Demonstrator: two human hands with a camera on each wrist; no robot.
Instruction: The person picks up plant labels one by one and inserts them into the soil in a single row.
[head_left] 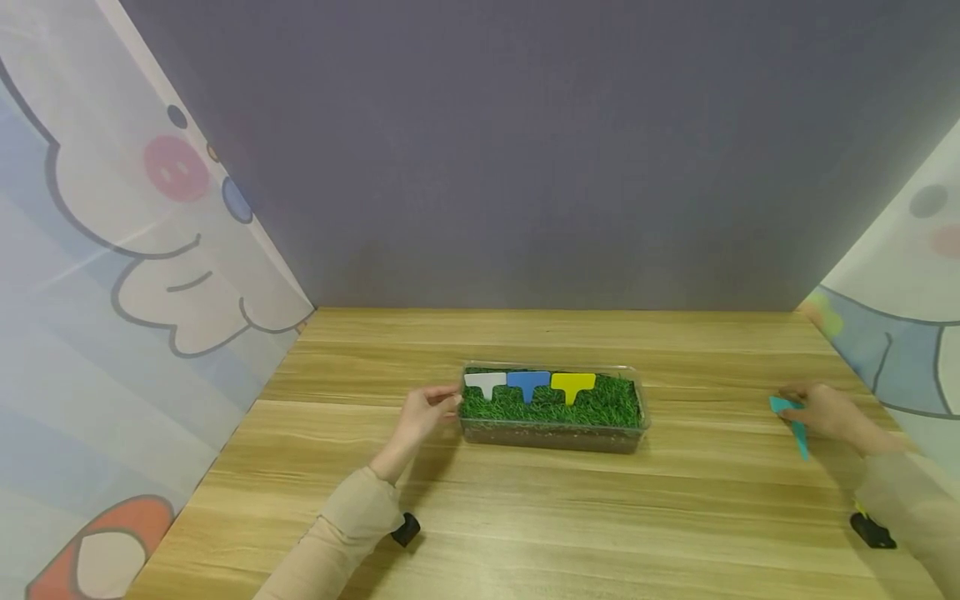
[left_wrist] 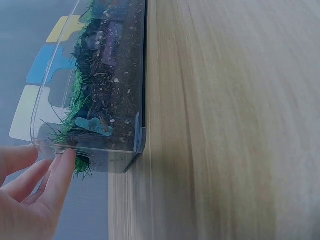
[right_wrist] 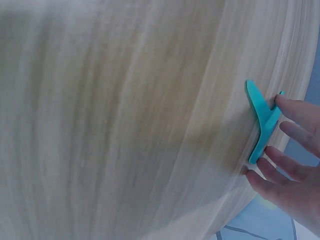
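A clear plastic planter box (head_left: 555, 438) with soil and green grass (head_left: 615, 402) stands on the wooden table. Three T-shaped plant labels stand in a row in the grass: a white label (head_left: 486, 382), a blue label (head_left: 528, 381) and a yellow label (head_left: 573, 383). My left hand (head_left: 426, 417) holds the box's left end; in the left wrist view thumb and fingertips meet the end wall near the rim. Far to the right, my right hand (head_left: 825, 408) pinches a teal plant label (right_wrist: 262, 117), low over the tabletop. Its fingers partly cover the label in the head view.
The wooden tabletop (head_left: 525, 517) runs back to a grey wall (head_left: 525, 167). Cartoon-printed sheets hang at the left (head_left: 90, 292) and right (head_left: 907, 350). A black wrist device (head_left: 406, 530) sits at the left sleeve, another black device (head_left: 873, 531) at the right.
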